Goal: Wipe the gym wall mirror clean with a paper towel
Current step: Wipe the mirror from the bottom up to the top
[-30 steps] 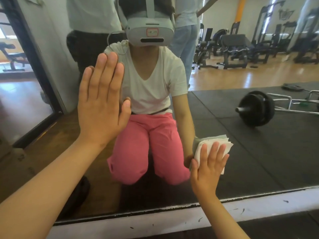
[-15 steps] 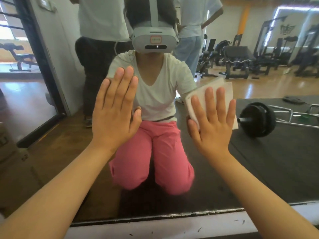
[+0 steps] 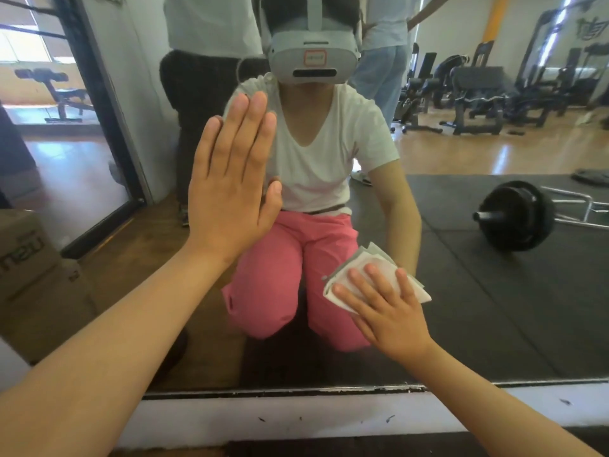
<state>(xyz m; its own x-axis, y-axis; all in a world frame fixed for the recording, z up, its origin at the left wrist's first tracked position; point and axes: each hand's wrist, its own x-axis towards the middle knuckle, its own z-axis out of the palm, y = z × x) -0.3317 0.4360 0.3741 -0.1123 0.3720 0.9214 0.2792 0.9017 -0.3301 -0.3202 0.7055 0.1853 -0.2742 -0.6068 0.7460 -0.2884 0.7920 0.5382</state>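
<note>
Paper towel (image 3: 366, 256) under straight-fingered right grip (image 3: 392, 318), low near mirror (image 3: 494, 308) edge, left grip (image 3: 230, 199) flat, empty, higher

Seen in reflection, the person wears a white short-sleeved T-shirt (image 3: 316, 159) with a V neck and bright pink trousers (image 3: 280, 275), with a thin dark waistband (image 3: 316, 212) showing between them. A pale grey headset (image 3: 313, 65) covers the upper face. It carries a small red-bordered label (image 3: 314, 57) on its front, a dark slot (image 3: 314, 73) below that, and a grey strap (image 3: 313, 11) running up over dark hair (image 3: 346, 8). Both forearms are bare down to the left hand (image 3: 230, 192) and the right hand (image 3: 385, 311).
</note>
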